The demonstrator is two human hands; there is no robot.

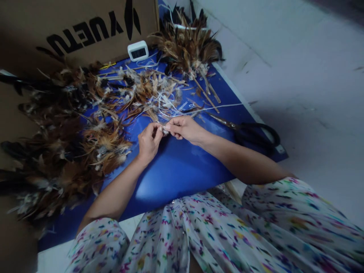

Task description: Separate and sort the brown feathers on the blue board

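Note:
My left hand (148,141) and my right hand (183,128) meet over the middle of the blue tabletop (182,163). Both are closed in a pinch, fingertips nearly touching. Between them is the pale, fluffy end of a small feather (164,131); the fingers hide most of it. Just beyond the hands lies a loose pile of brown and cream feathers (150,87), with thin white plastic strips (165,100) tangled in it. To the right of my right hand are large black-handled scissors (256,134), their blades pointing toward the pile.
Feather bunches (105,144) cover the table's left side. More long brown feathers on sticks (187,45) stand at the back right. A small white digital clock (138,50) sits before a cardboard box (85,30). A pale wall (298,76) borders the table's right edge.

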